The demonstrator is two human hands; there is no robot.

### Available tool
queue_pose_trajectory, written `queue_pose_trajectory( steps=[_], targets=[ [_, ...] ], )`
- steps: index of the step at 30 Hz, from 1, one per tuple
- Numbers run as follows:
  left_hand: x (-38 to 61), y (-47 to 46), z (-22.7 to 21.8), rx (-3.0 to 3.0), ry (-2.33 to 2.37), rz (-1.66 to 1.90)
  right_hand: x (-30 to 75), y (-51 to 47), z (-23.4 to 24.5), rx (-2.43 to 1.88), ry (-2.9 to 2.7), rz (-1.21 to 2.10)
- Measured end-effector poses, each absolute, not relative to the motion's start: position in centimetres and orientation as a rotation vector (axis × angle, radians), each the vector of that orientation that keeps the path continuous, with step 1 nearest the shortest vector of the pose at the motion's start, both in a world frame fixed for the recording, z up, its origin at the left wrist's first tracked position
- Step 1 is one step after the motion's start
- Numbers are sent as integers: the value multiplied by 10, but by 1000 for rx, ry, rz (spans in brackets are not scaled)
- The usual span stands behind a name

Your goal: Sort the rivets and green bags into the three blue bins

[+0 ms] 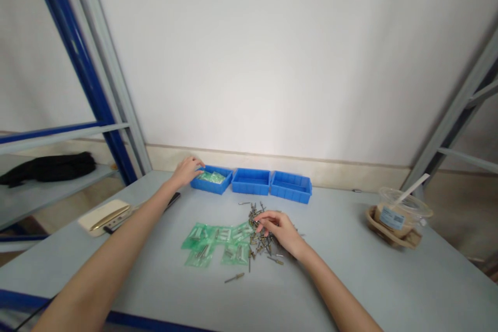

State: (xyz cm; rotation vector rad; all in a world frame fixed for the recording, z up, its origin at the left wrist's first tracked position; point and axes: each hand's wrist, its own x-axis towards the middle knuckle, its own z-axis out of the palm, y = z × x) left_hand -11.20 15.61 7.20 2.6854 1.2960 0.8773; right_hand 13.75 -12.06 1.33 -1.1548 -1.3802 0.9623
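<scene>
By the blue bin [211,187] of packets [213,177], your left hand [188,170] is half-open, empty; your right hand [280,228] curls over rivets [266,245], grasp unclear.

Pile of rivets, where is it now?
In the head view, the pile lies just right of centre on the table, at the right hand, beside the green packets.

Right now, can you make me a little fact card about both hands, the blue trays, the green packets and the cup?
Left hand: at the left blue tray; can't tell if it holds anything
Right hand: over the pile of metal pins
Left tray: has packets inside
Other blue trays: middle one, right one
Green packets: on the table, beside the pile
Cup: far right, in a brown holder
</scene>
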Motion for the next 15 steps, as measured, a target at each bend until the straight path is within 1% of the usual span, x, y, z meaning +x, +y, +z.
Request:
queue_pose_trajectory(
  steps=[1, 3, 6, 9, 12, 15],
  targets=[
    [-111, 146, 73, 2700, 1261, 921, 138, -121, 13, -1159, -1382, 961],
    [-105, 117, 73, 2713, 1167, 879, 138, -121, 13, -1167, -1390, 959],
    [-90, 57, 67, 2673, 815, 515, 137, -122, 11, -1186, -1427, 949],
    [-69, -1, 51, 2677, 627, 343, 137, -123, 8, -1228, -1493, 912],
    [-51, -33, 33, 2753, 643, 353, 139, -123, 5, -1263, -1537, 873],
    [-41, -36, 24, 2661, 682, 353, 143, -122, 4, -1276, -1567, 833]
  ],
)
